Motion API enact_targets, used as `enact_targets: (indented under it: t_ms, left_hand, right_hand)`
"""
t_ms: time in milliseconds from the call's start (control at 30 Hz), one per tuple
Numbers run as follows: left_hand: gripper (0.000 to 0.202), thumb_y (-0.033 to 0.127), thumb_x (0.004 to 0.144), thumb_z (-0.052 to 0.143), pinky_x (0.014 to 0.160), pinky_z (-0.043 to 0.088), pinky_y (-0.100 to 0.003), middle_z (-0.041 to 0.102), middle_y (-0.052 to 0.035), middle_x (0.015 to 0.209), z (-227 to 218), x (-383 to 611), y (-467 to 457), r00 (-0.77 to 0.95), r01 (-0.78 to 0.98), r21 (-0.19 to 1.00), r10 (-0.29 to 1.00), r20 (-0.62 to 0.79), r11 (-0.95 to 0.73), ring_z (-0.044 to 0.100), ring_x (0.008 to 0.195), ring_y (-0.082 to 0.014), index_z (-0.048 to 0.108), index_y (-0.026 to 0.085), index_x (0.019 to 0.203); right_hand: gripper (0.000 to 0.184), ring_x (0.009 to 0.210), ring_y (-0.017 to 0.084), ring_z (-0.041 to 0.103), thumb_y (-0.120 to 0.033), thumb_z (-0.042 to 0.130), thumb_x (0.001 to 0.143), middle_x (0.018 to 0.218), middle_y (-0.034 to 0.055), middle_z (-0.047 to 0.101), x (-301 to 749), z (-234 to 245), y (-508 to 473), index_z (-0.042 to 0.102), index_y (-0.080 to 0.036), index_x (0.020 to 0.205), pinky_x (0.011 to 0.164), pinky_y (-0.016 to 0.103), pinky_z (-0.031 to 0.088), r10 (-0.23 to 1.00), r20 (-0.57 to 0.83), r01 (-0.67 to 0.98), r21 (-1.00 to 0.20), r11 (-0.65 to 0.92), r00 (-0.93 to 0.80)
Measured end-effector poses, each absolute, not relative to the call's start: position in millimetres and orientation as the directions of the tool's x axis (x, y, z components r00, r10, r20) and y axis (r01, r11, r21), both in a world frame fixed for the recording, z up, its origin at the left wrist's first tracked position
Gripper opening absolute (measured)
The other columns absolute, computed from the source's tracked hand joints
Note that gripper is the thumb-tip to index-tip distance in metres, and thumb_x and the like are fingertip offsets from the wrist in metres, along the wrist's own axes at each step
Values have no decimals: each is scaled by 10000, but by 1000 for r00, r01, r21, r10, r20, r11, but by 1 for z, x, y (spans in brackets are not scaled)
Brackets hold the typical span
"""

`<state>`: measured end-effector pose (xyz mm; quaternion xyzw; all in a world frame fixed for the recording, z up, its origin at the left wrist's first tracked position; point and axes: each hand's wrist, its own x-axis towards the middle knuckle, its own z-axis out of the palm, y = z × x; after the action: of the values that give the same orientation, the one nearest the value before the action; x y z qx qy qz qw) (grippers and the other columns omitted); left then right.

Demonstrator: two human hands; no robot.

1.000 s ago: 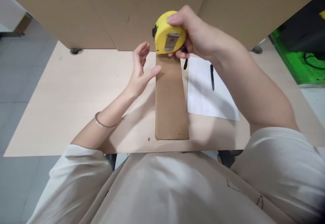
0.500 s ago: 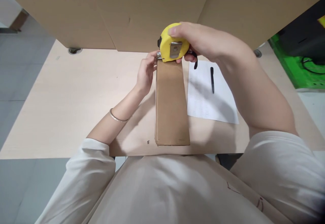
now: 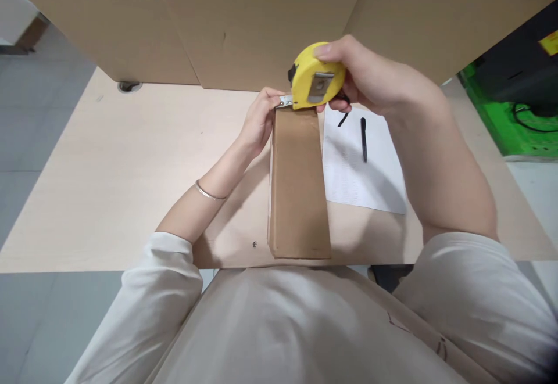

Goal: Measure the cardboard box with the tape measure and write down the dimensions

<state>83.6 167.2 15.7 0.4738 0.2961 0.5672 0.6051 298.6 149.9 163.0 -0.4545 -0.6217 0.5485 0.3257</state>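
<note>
A yellow tape measure (image 3: 305, 90) with a metal belt clip and a black strap is gripped in my right hand (image 3: 355, 70), the thumb on top of its case. A short length of metal blade (image 3: 285, 100) sticks out of it to the left. My left hand (image 3: 258, 119) pinches the blade's end at the far left corner of a long, narrow cardboard box (image 3: 300, 186). The tape measure's case sits over the box's far end. My left fingertips are partly hidden behind the blade and the box.
Right of the box, a printed sheet of paper (image 3: 364, 183) lies on the wooden table (image 3: 143, 169) with a black pen (image 3: 364, 140) on it. Large cardboard boxes (image 3: 253, 24) stand along the table's back edge. A green and black object (image 3: 523, 105) is at the far right.
My right hand has drawn the tape measure rightwards, so more blade shows between it and my left hand. The cardboard box has shifted slightly right and towards me.
</note>
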Motion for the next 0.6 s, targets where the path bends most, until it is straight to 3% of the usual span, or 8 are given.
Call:
enact_targets:
  t_ms: [133,267,467,600]
  left_hand:
    - [268,468,1098,837,1315,631,-553,919,-68,1301,15,81,163,185,-408,907,963,193,-104,839,1478,-377,671,269,1030]
    - [270,480,1096,836,1316,611,-564,904,-78,1292,14,82,162,171,-412,904,966,194,-109,831,1481,-384,676,271,1037]
    - [337,539,1104,854,1334,609,-561,891,-69,1292,13,83,163,162,-387,915,968,193,-117,808,1527,-384,669,269,1023]
    - [404,610,1075,886,1352,583,-565,876,-76,1303,12,81,164,165,-387,914,967,196,-119,777,1579,-395,670,271,1032]
  right_hand:
    - [320,559,164,395,-527,673,1038,780,71,750,325,164,143,785,-231,994,521,389,166,932,4,231,-968,94,-363]
    - [353,520,144,372,-527,663,1013,710,65,719,340,153,140,797,-201,1015,497,386,138,935,-43,287,-956,65,-353]
    - [473,624,193,524,-686,819,841,773,78,711,338,134,139,807,-235,980,507,384,333,959,-55,231,-973,11,-278]
    - [486,664,225,630,-694,849,873,877,96,786,338,132,138,823,-231,1019,515,392,465,958,-81,200,-979,-25,-275]
